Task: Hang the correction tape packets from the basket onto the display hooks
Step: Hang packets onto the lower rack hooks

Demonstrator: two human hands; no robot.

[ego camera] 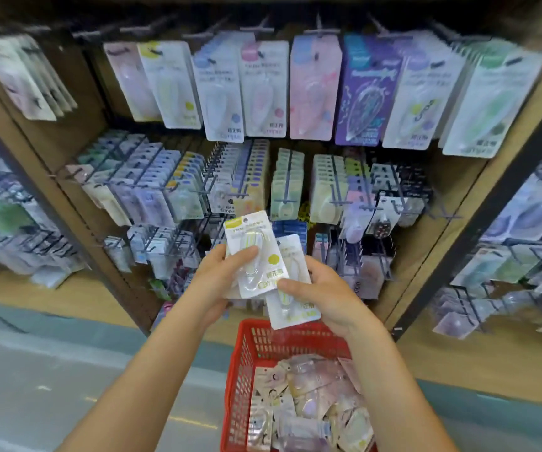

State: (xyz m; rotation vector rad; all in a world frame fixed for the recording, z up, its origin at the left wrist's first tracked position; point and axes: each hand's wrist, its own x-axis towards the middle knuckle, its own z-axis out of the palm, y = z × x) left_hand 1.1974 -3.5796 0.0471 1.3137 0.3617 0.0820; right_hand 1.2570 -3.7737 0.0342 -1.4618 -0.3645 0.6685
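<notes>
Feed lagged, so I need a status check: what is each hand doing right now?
Left hand: grip closed on the upper white, yellow-dotted correction tape packet.
Right hand: grip closed on the lower white packet, above the red plastic basket.

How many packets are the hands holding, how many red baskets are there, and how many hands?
Packets held: 2, upper packet in the left hand, lower packet in the right hand
Red basket: 1
Hands: 2
Total: 5
</notes>
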